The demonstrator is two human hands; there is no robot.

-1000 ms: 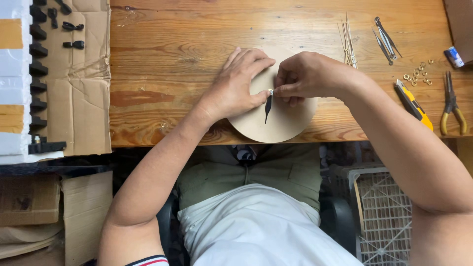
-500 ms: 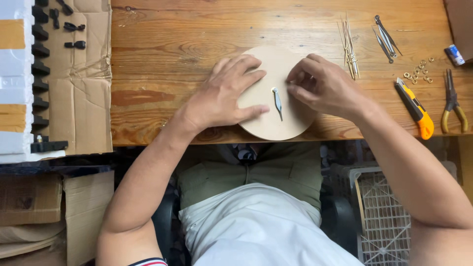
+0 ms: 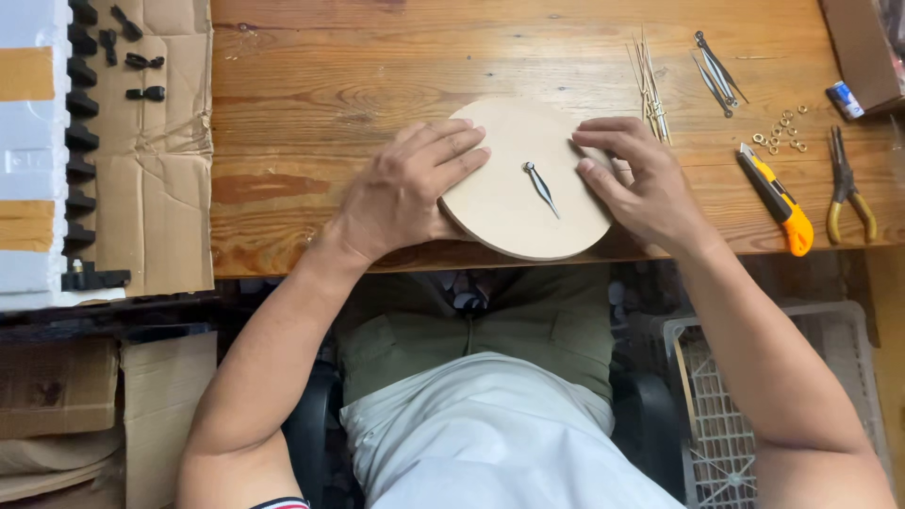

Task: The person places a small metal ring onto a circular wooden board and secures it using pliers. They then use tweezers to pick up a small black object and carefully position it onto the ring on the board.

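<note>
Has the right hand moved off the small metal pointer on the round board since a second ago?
Yes. The right hand has slid right, toward the yellow utility knife, leaving the pointer uncovered; only its fingers rest on the round board.

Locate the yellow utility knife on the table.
The yellow utility knife lies on the wooden table's right side, between the right hand and the yellow-handled pliers.

A round, pale wooden disc [image 3: 514, 203] lies flat between both hands, near edge apparently overhanging; a slim dark metal pointer [image 3: 541, 188] lies at its centre.
</note>
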